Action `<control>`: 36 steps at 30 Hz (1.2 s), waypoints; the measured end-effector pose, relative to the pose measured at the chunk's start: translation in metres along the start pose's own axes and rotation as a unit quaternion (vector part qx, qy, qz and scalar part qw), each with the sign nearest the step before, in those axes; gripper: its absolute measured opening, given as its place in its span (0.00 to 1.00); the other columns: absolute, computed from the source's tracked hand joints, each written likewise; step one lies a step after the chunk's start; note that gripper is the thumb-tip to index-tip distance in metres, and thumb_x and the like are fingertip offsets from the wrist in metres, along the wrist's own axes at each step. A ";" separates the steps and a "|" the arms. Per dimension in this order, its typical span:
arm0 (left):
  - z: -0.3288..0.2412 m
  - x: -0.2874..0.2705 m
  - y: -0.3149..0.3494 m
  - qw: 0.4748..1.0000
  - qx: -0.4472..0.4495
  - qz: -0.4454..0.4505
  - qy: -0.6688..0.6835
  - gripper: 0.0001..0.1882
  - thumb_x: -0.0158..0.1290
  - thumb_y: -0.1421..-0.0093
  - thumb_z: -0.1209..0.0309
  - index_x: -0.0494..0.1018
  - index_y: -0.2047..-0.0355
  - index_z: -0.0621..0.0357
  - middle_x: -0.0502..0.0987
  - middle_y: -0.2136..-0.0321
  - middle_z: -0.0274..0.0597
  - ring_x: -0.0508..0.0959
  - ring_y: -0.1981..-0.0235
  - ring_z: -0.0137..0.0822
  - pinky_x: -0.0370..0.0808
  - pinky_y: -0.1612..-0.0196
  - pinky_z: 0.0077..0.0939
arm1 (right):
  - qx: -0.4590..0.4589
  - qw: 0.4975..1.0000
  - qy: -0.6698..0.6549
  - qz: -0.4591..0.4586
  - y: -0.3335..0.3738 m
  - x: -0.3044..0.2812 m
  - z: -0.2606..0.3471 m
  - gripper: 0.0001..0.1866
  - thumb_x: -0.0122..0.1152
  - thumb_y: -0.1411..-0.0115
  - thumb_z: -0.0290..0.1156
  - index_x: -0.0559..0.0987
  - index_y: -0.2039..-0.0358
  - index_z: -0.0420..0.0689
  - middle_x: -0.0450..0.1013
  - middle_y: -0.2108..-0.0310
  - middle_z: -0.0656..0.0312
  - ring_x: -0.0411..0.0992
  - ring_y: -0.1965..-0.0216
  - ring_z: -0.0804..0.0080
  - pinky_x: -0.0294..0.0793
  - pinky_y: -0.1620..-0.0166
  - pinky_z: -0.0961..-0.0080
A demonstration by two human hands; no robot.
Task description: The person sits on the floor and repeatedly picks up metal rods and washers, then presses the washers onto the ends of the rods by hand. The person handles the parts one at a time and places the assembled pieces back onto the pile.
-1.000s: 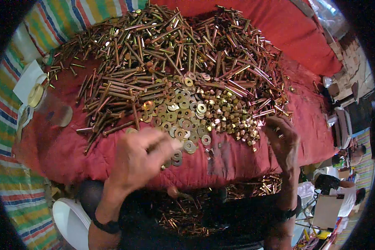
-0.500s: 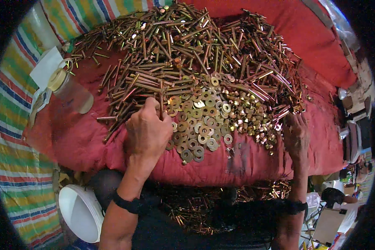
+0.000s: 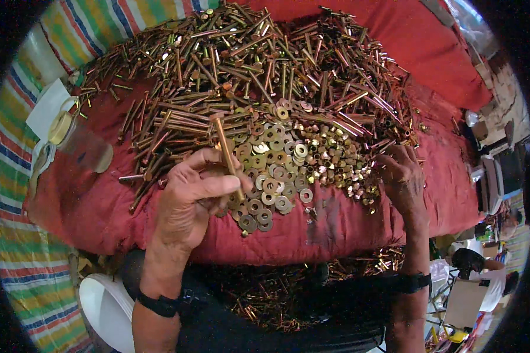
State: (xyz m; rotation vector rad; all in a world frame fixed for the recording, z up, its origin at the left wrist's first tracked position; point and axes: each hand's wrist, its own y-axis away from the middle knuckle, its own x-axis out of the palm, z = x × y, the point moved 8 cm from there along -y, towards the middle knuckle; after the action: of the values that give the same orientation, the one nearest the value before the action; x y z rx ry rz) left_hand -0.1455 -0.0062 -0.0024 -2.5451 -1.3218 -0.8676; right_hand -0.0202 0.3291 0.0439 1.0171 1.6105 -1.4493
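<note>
A long copper-coloured bolt [image 3: 224,147] stands slightly tilted, head up, pinched between the thumb and fingers of my left hand [image 3: 185,191]. This hand is over the left edge of a spread of flat brass-coloured washers [image 3: 271,185]. To the right of the washers lies a heap of small shiny nuts [image 3: 335,156]. My right hand [image 3: 403,179] is at the right end of that heap, fingers curled down at the edge of the bolts. What its fingertips hold, if anything, is hidden. A large pile of loose bolts [image 3: 247,53] covers the far side.
Red cloth [image 3: 112,206] covers the work surface. A clear jar with a yellowish lid [image 3: 60,127] lies at the left beside striped sheeting [image 3: 23,235]. Below the near edge are a white bucket [image 3: 103,306] and more bolts [image 3: 277,300]. A person [image 3: 494,276] is at the far right.
My left hand has turned palm inward and come nearer me, lifting the bolt off the pile. The right hand stays by the nuts, its fingers now more curled. The whole view has shifted slightly.
</note>
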 end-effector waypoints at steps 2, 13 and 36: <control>-0.001 0.005 0.001 0.999 0.025 -0.010 -0.020 0.12 0.64 0.45 0.79 0.80 0.60 0.59 0.86 0.65 0.47 0.77 0.76 0.24 0.70 0.75 0.15 | -0.029 0.999 0.010 -0.018 -0.003 -0.004 0.004 0.17 0.68 0.52 0.21 0.85 0.59 0.46 0.78 0.55 0.58 0.75 0.55 0.53 0.77 0.54 0.59; 0.012 0.027 0.007 0.990 0.051 -0.015 -0.128 0.10 0.58 0.40 0.80 0.82 0.59 0.74 0.85 0.68 0.50 0.87 0.67 0.36 0.85 0.58 0.31 | 0.149 0.886 -0.426 0.108 0.012 0.013 0.095 0.10 0.60 0.39 0.28 0.78 0.59 0.38 0.77 0.68 0.52 0.77 0.69 0.59 0.78 0.62 0.64; 0.029 0.023 0.015 0.983 -0.033 -0.034 -0.175 0.08 0.59 0.40 0.78 0.81 0.61 0.69 0.82 0.76 0.41 0.79 0.79 0.26 0.74 0.79 0.17 | -0.046 0.975 -0.179 0.127 -0.006 0.032 0.134 0.13 0.68 0.42 0.34 0.75 0.64 0.41 0.74 0.71 0.52 0.78 0.74 0.48 0.77 0.72 0.56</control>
State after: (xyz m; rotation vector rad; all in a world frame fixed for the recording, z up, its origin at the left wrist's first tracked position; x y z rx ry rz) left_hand -0.1116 0.0117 -0.0116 -2.8153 -1.5016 -0.4932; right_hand -0.0377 0.1978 0.0041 0.8196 1.2293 -1.2848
